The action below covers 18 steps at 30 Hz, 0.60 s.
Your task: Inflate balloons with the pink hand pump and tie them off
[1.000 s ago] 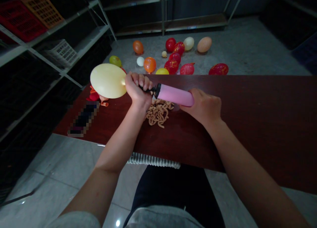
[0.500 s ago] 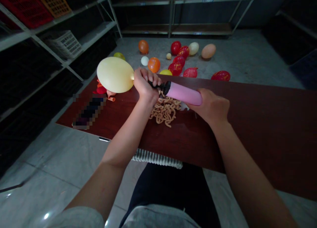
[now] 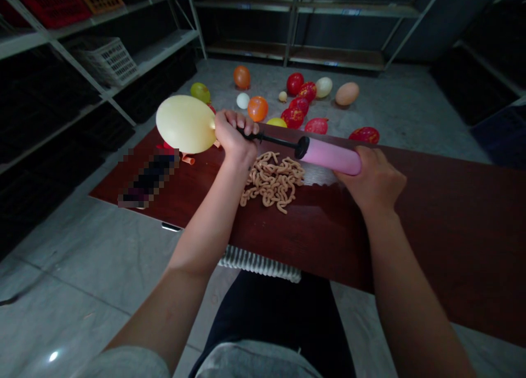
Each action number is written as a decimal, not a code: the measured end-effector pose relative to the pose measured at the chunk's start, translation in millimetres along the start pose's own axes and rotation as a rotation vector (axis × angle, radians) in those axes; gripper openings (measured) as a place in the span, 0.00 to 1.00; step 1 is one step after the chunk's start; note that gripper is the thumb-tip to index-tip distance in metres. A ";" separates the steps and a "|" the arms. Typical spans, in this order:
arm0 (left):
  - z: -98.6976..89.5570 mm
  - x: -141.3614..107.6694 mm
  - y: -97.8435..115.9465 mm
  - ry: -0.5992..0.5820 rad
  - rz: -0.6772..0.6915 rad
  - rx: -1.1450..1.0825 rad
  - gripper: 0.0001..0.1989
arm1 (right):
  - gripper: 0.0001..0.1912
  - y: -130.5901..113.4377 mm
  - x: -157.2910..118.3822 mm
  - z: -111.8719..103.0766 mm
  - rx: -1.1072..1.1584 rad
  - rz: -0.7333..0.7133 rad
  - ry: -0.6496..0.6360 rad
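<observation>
A pale yellow inflated balloon (image 3: 184, 124) points left from my left hand (image 3: 236, 131), its neck at my closed fingers. That hand is wrapped round the black end of a balloon pump (image 3: 331, 156); the exact join of neck and pump is hidden. A black rod (image 3: 279, 141) shows between this end and the pump's pink barrel. My right hand (image 3: 376, 181) grips the far end of the barrel. Under the pump, a heap of tan, worm-like long balloons (image 3: 273, 182) lies on the dark red table (image 3: 287, 238).
A pixelated dark flat object (image 3: 148, 181) lies at the table's left, near limp orange balloons (image 3: 188, 159). Beyond the table, several inflated balloons, among them an orange balloon (image 3: 257, 109), rest on the floor. Metal shelves (image 3: 337, 55) stand behind; a white crate (image 3: 117, 60) is on the left rack.
My right hand has moved right with the pink barrel, drawing it away from my left hand and exposing the black rod. My left hand still holds the pump's black end with the balloon.
</observation>
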<state>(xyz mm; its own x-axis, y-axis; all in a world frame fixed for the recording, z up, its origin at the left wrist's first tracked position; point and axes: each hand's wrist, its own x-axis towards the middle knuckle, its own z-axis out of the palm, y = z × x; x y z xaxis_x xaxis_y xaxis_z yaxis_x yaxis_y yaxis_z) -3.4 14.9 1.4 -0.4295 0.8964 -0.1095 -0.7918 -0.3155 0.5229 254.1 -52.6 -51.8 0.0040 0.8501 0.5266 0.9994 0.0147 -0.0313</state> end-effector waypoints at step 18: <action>-3.4 6.9 12.2 0.064 0.066 -0.071 0.29 | 0.25 -24.1 -8.3 4.4 0.081 -0.052 -0.105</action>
<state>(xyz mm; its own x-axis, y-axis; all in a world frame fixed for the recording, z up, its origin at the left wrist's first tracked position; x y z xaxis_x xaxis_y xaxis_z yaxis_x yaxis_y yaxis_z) -17.5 16.1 4.1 -0.5064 0.8521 -0.1319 -0.7889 -0.3961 0.4698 229.8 -57.7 -59.1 -0.0559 0.8975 0.4375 0.9920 0.0994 -0.0772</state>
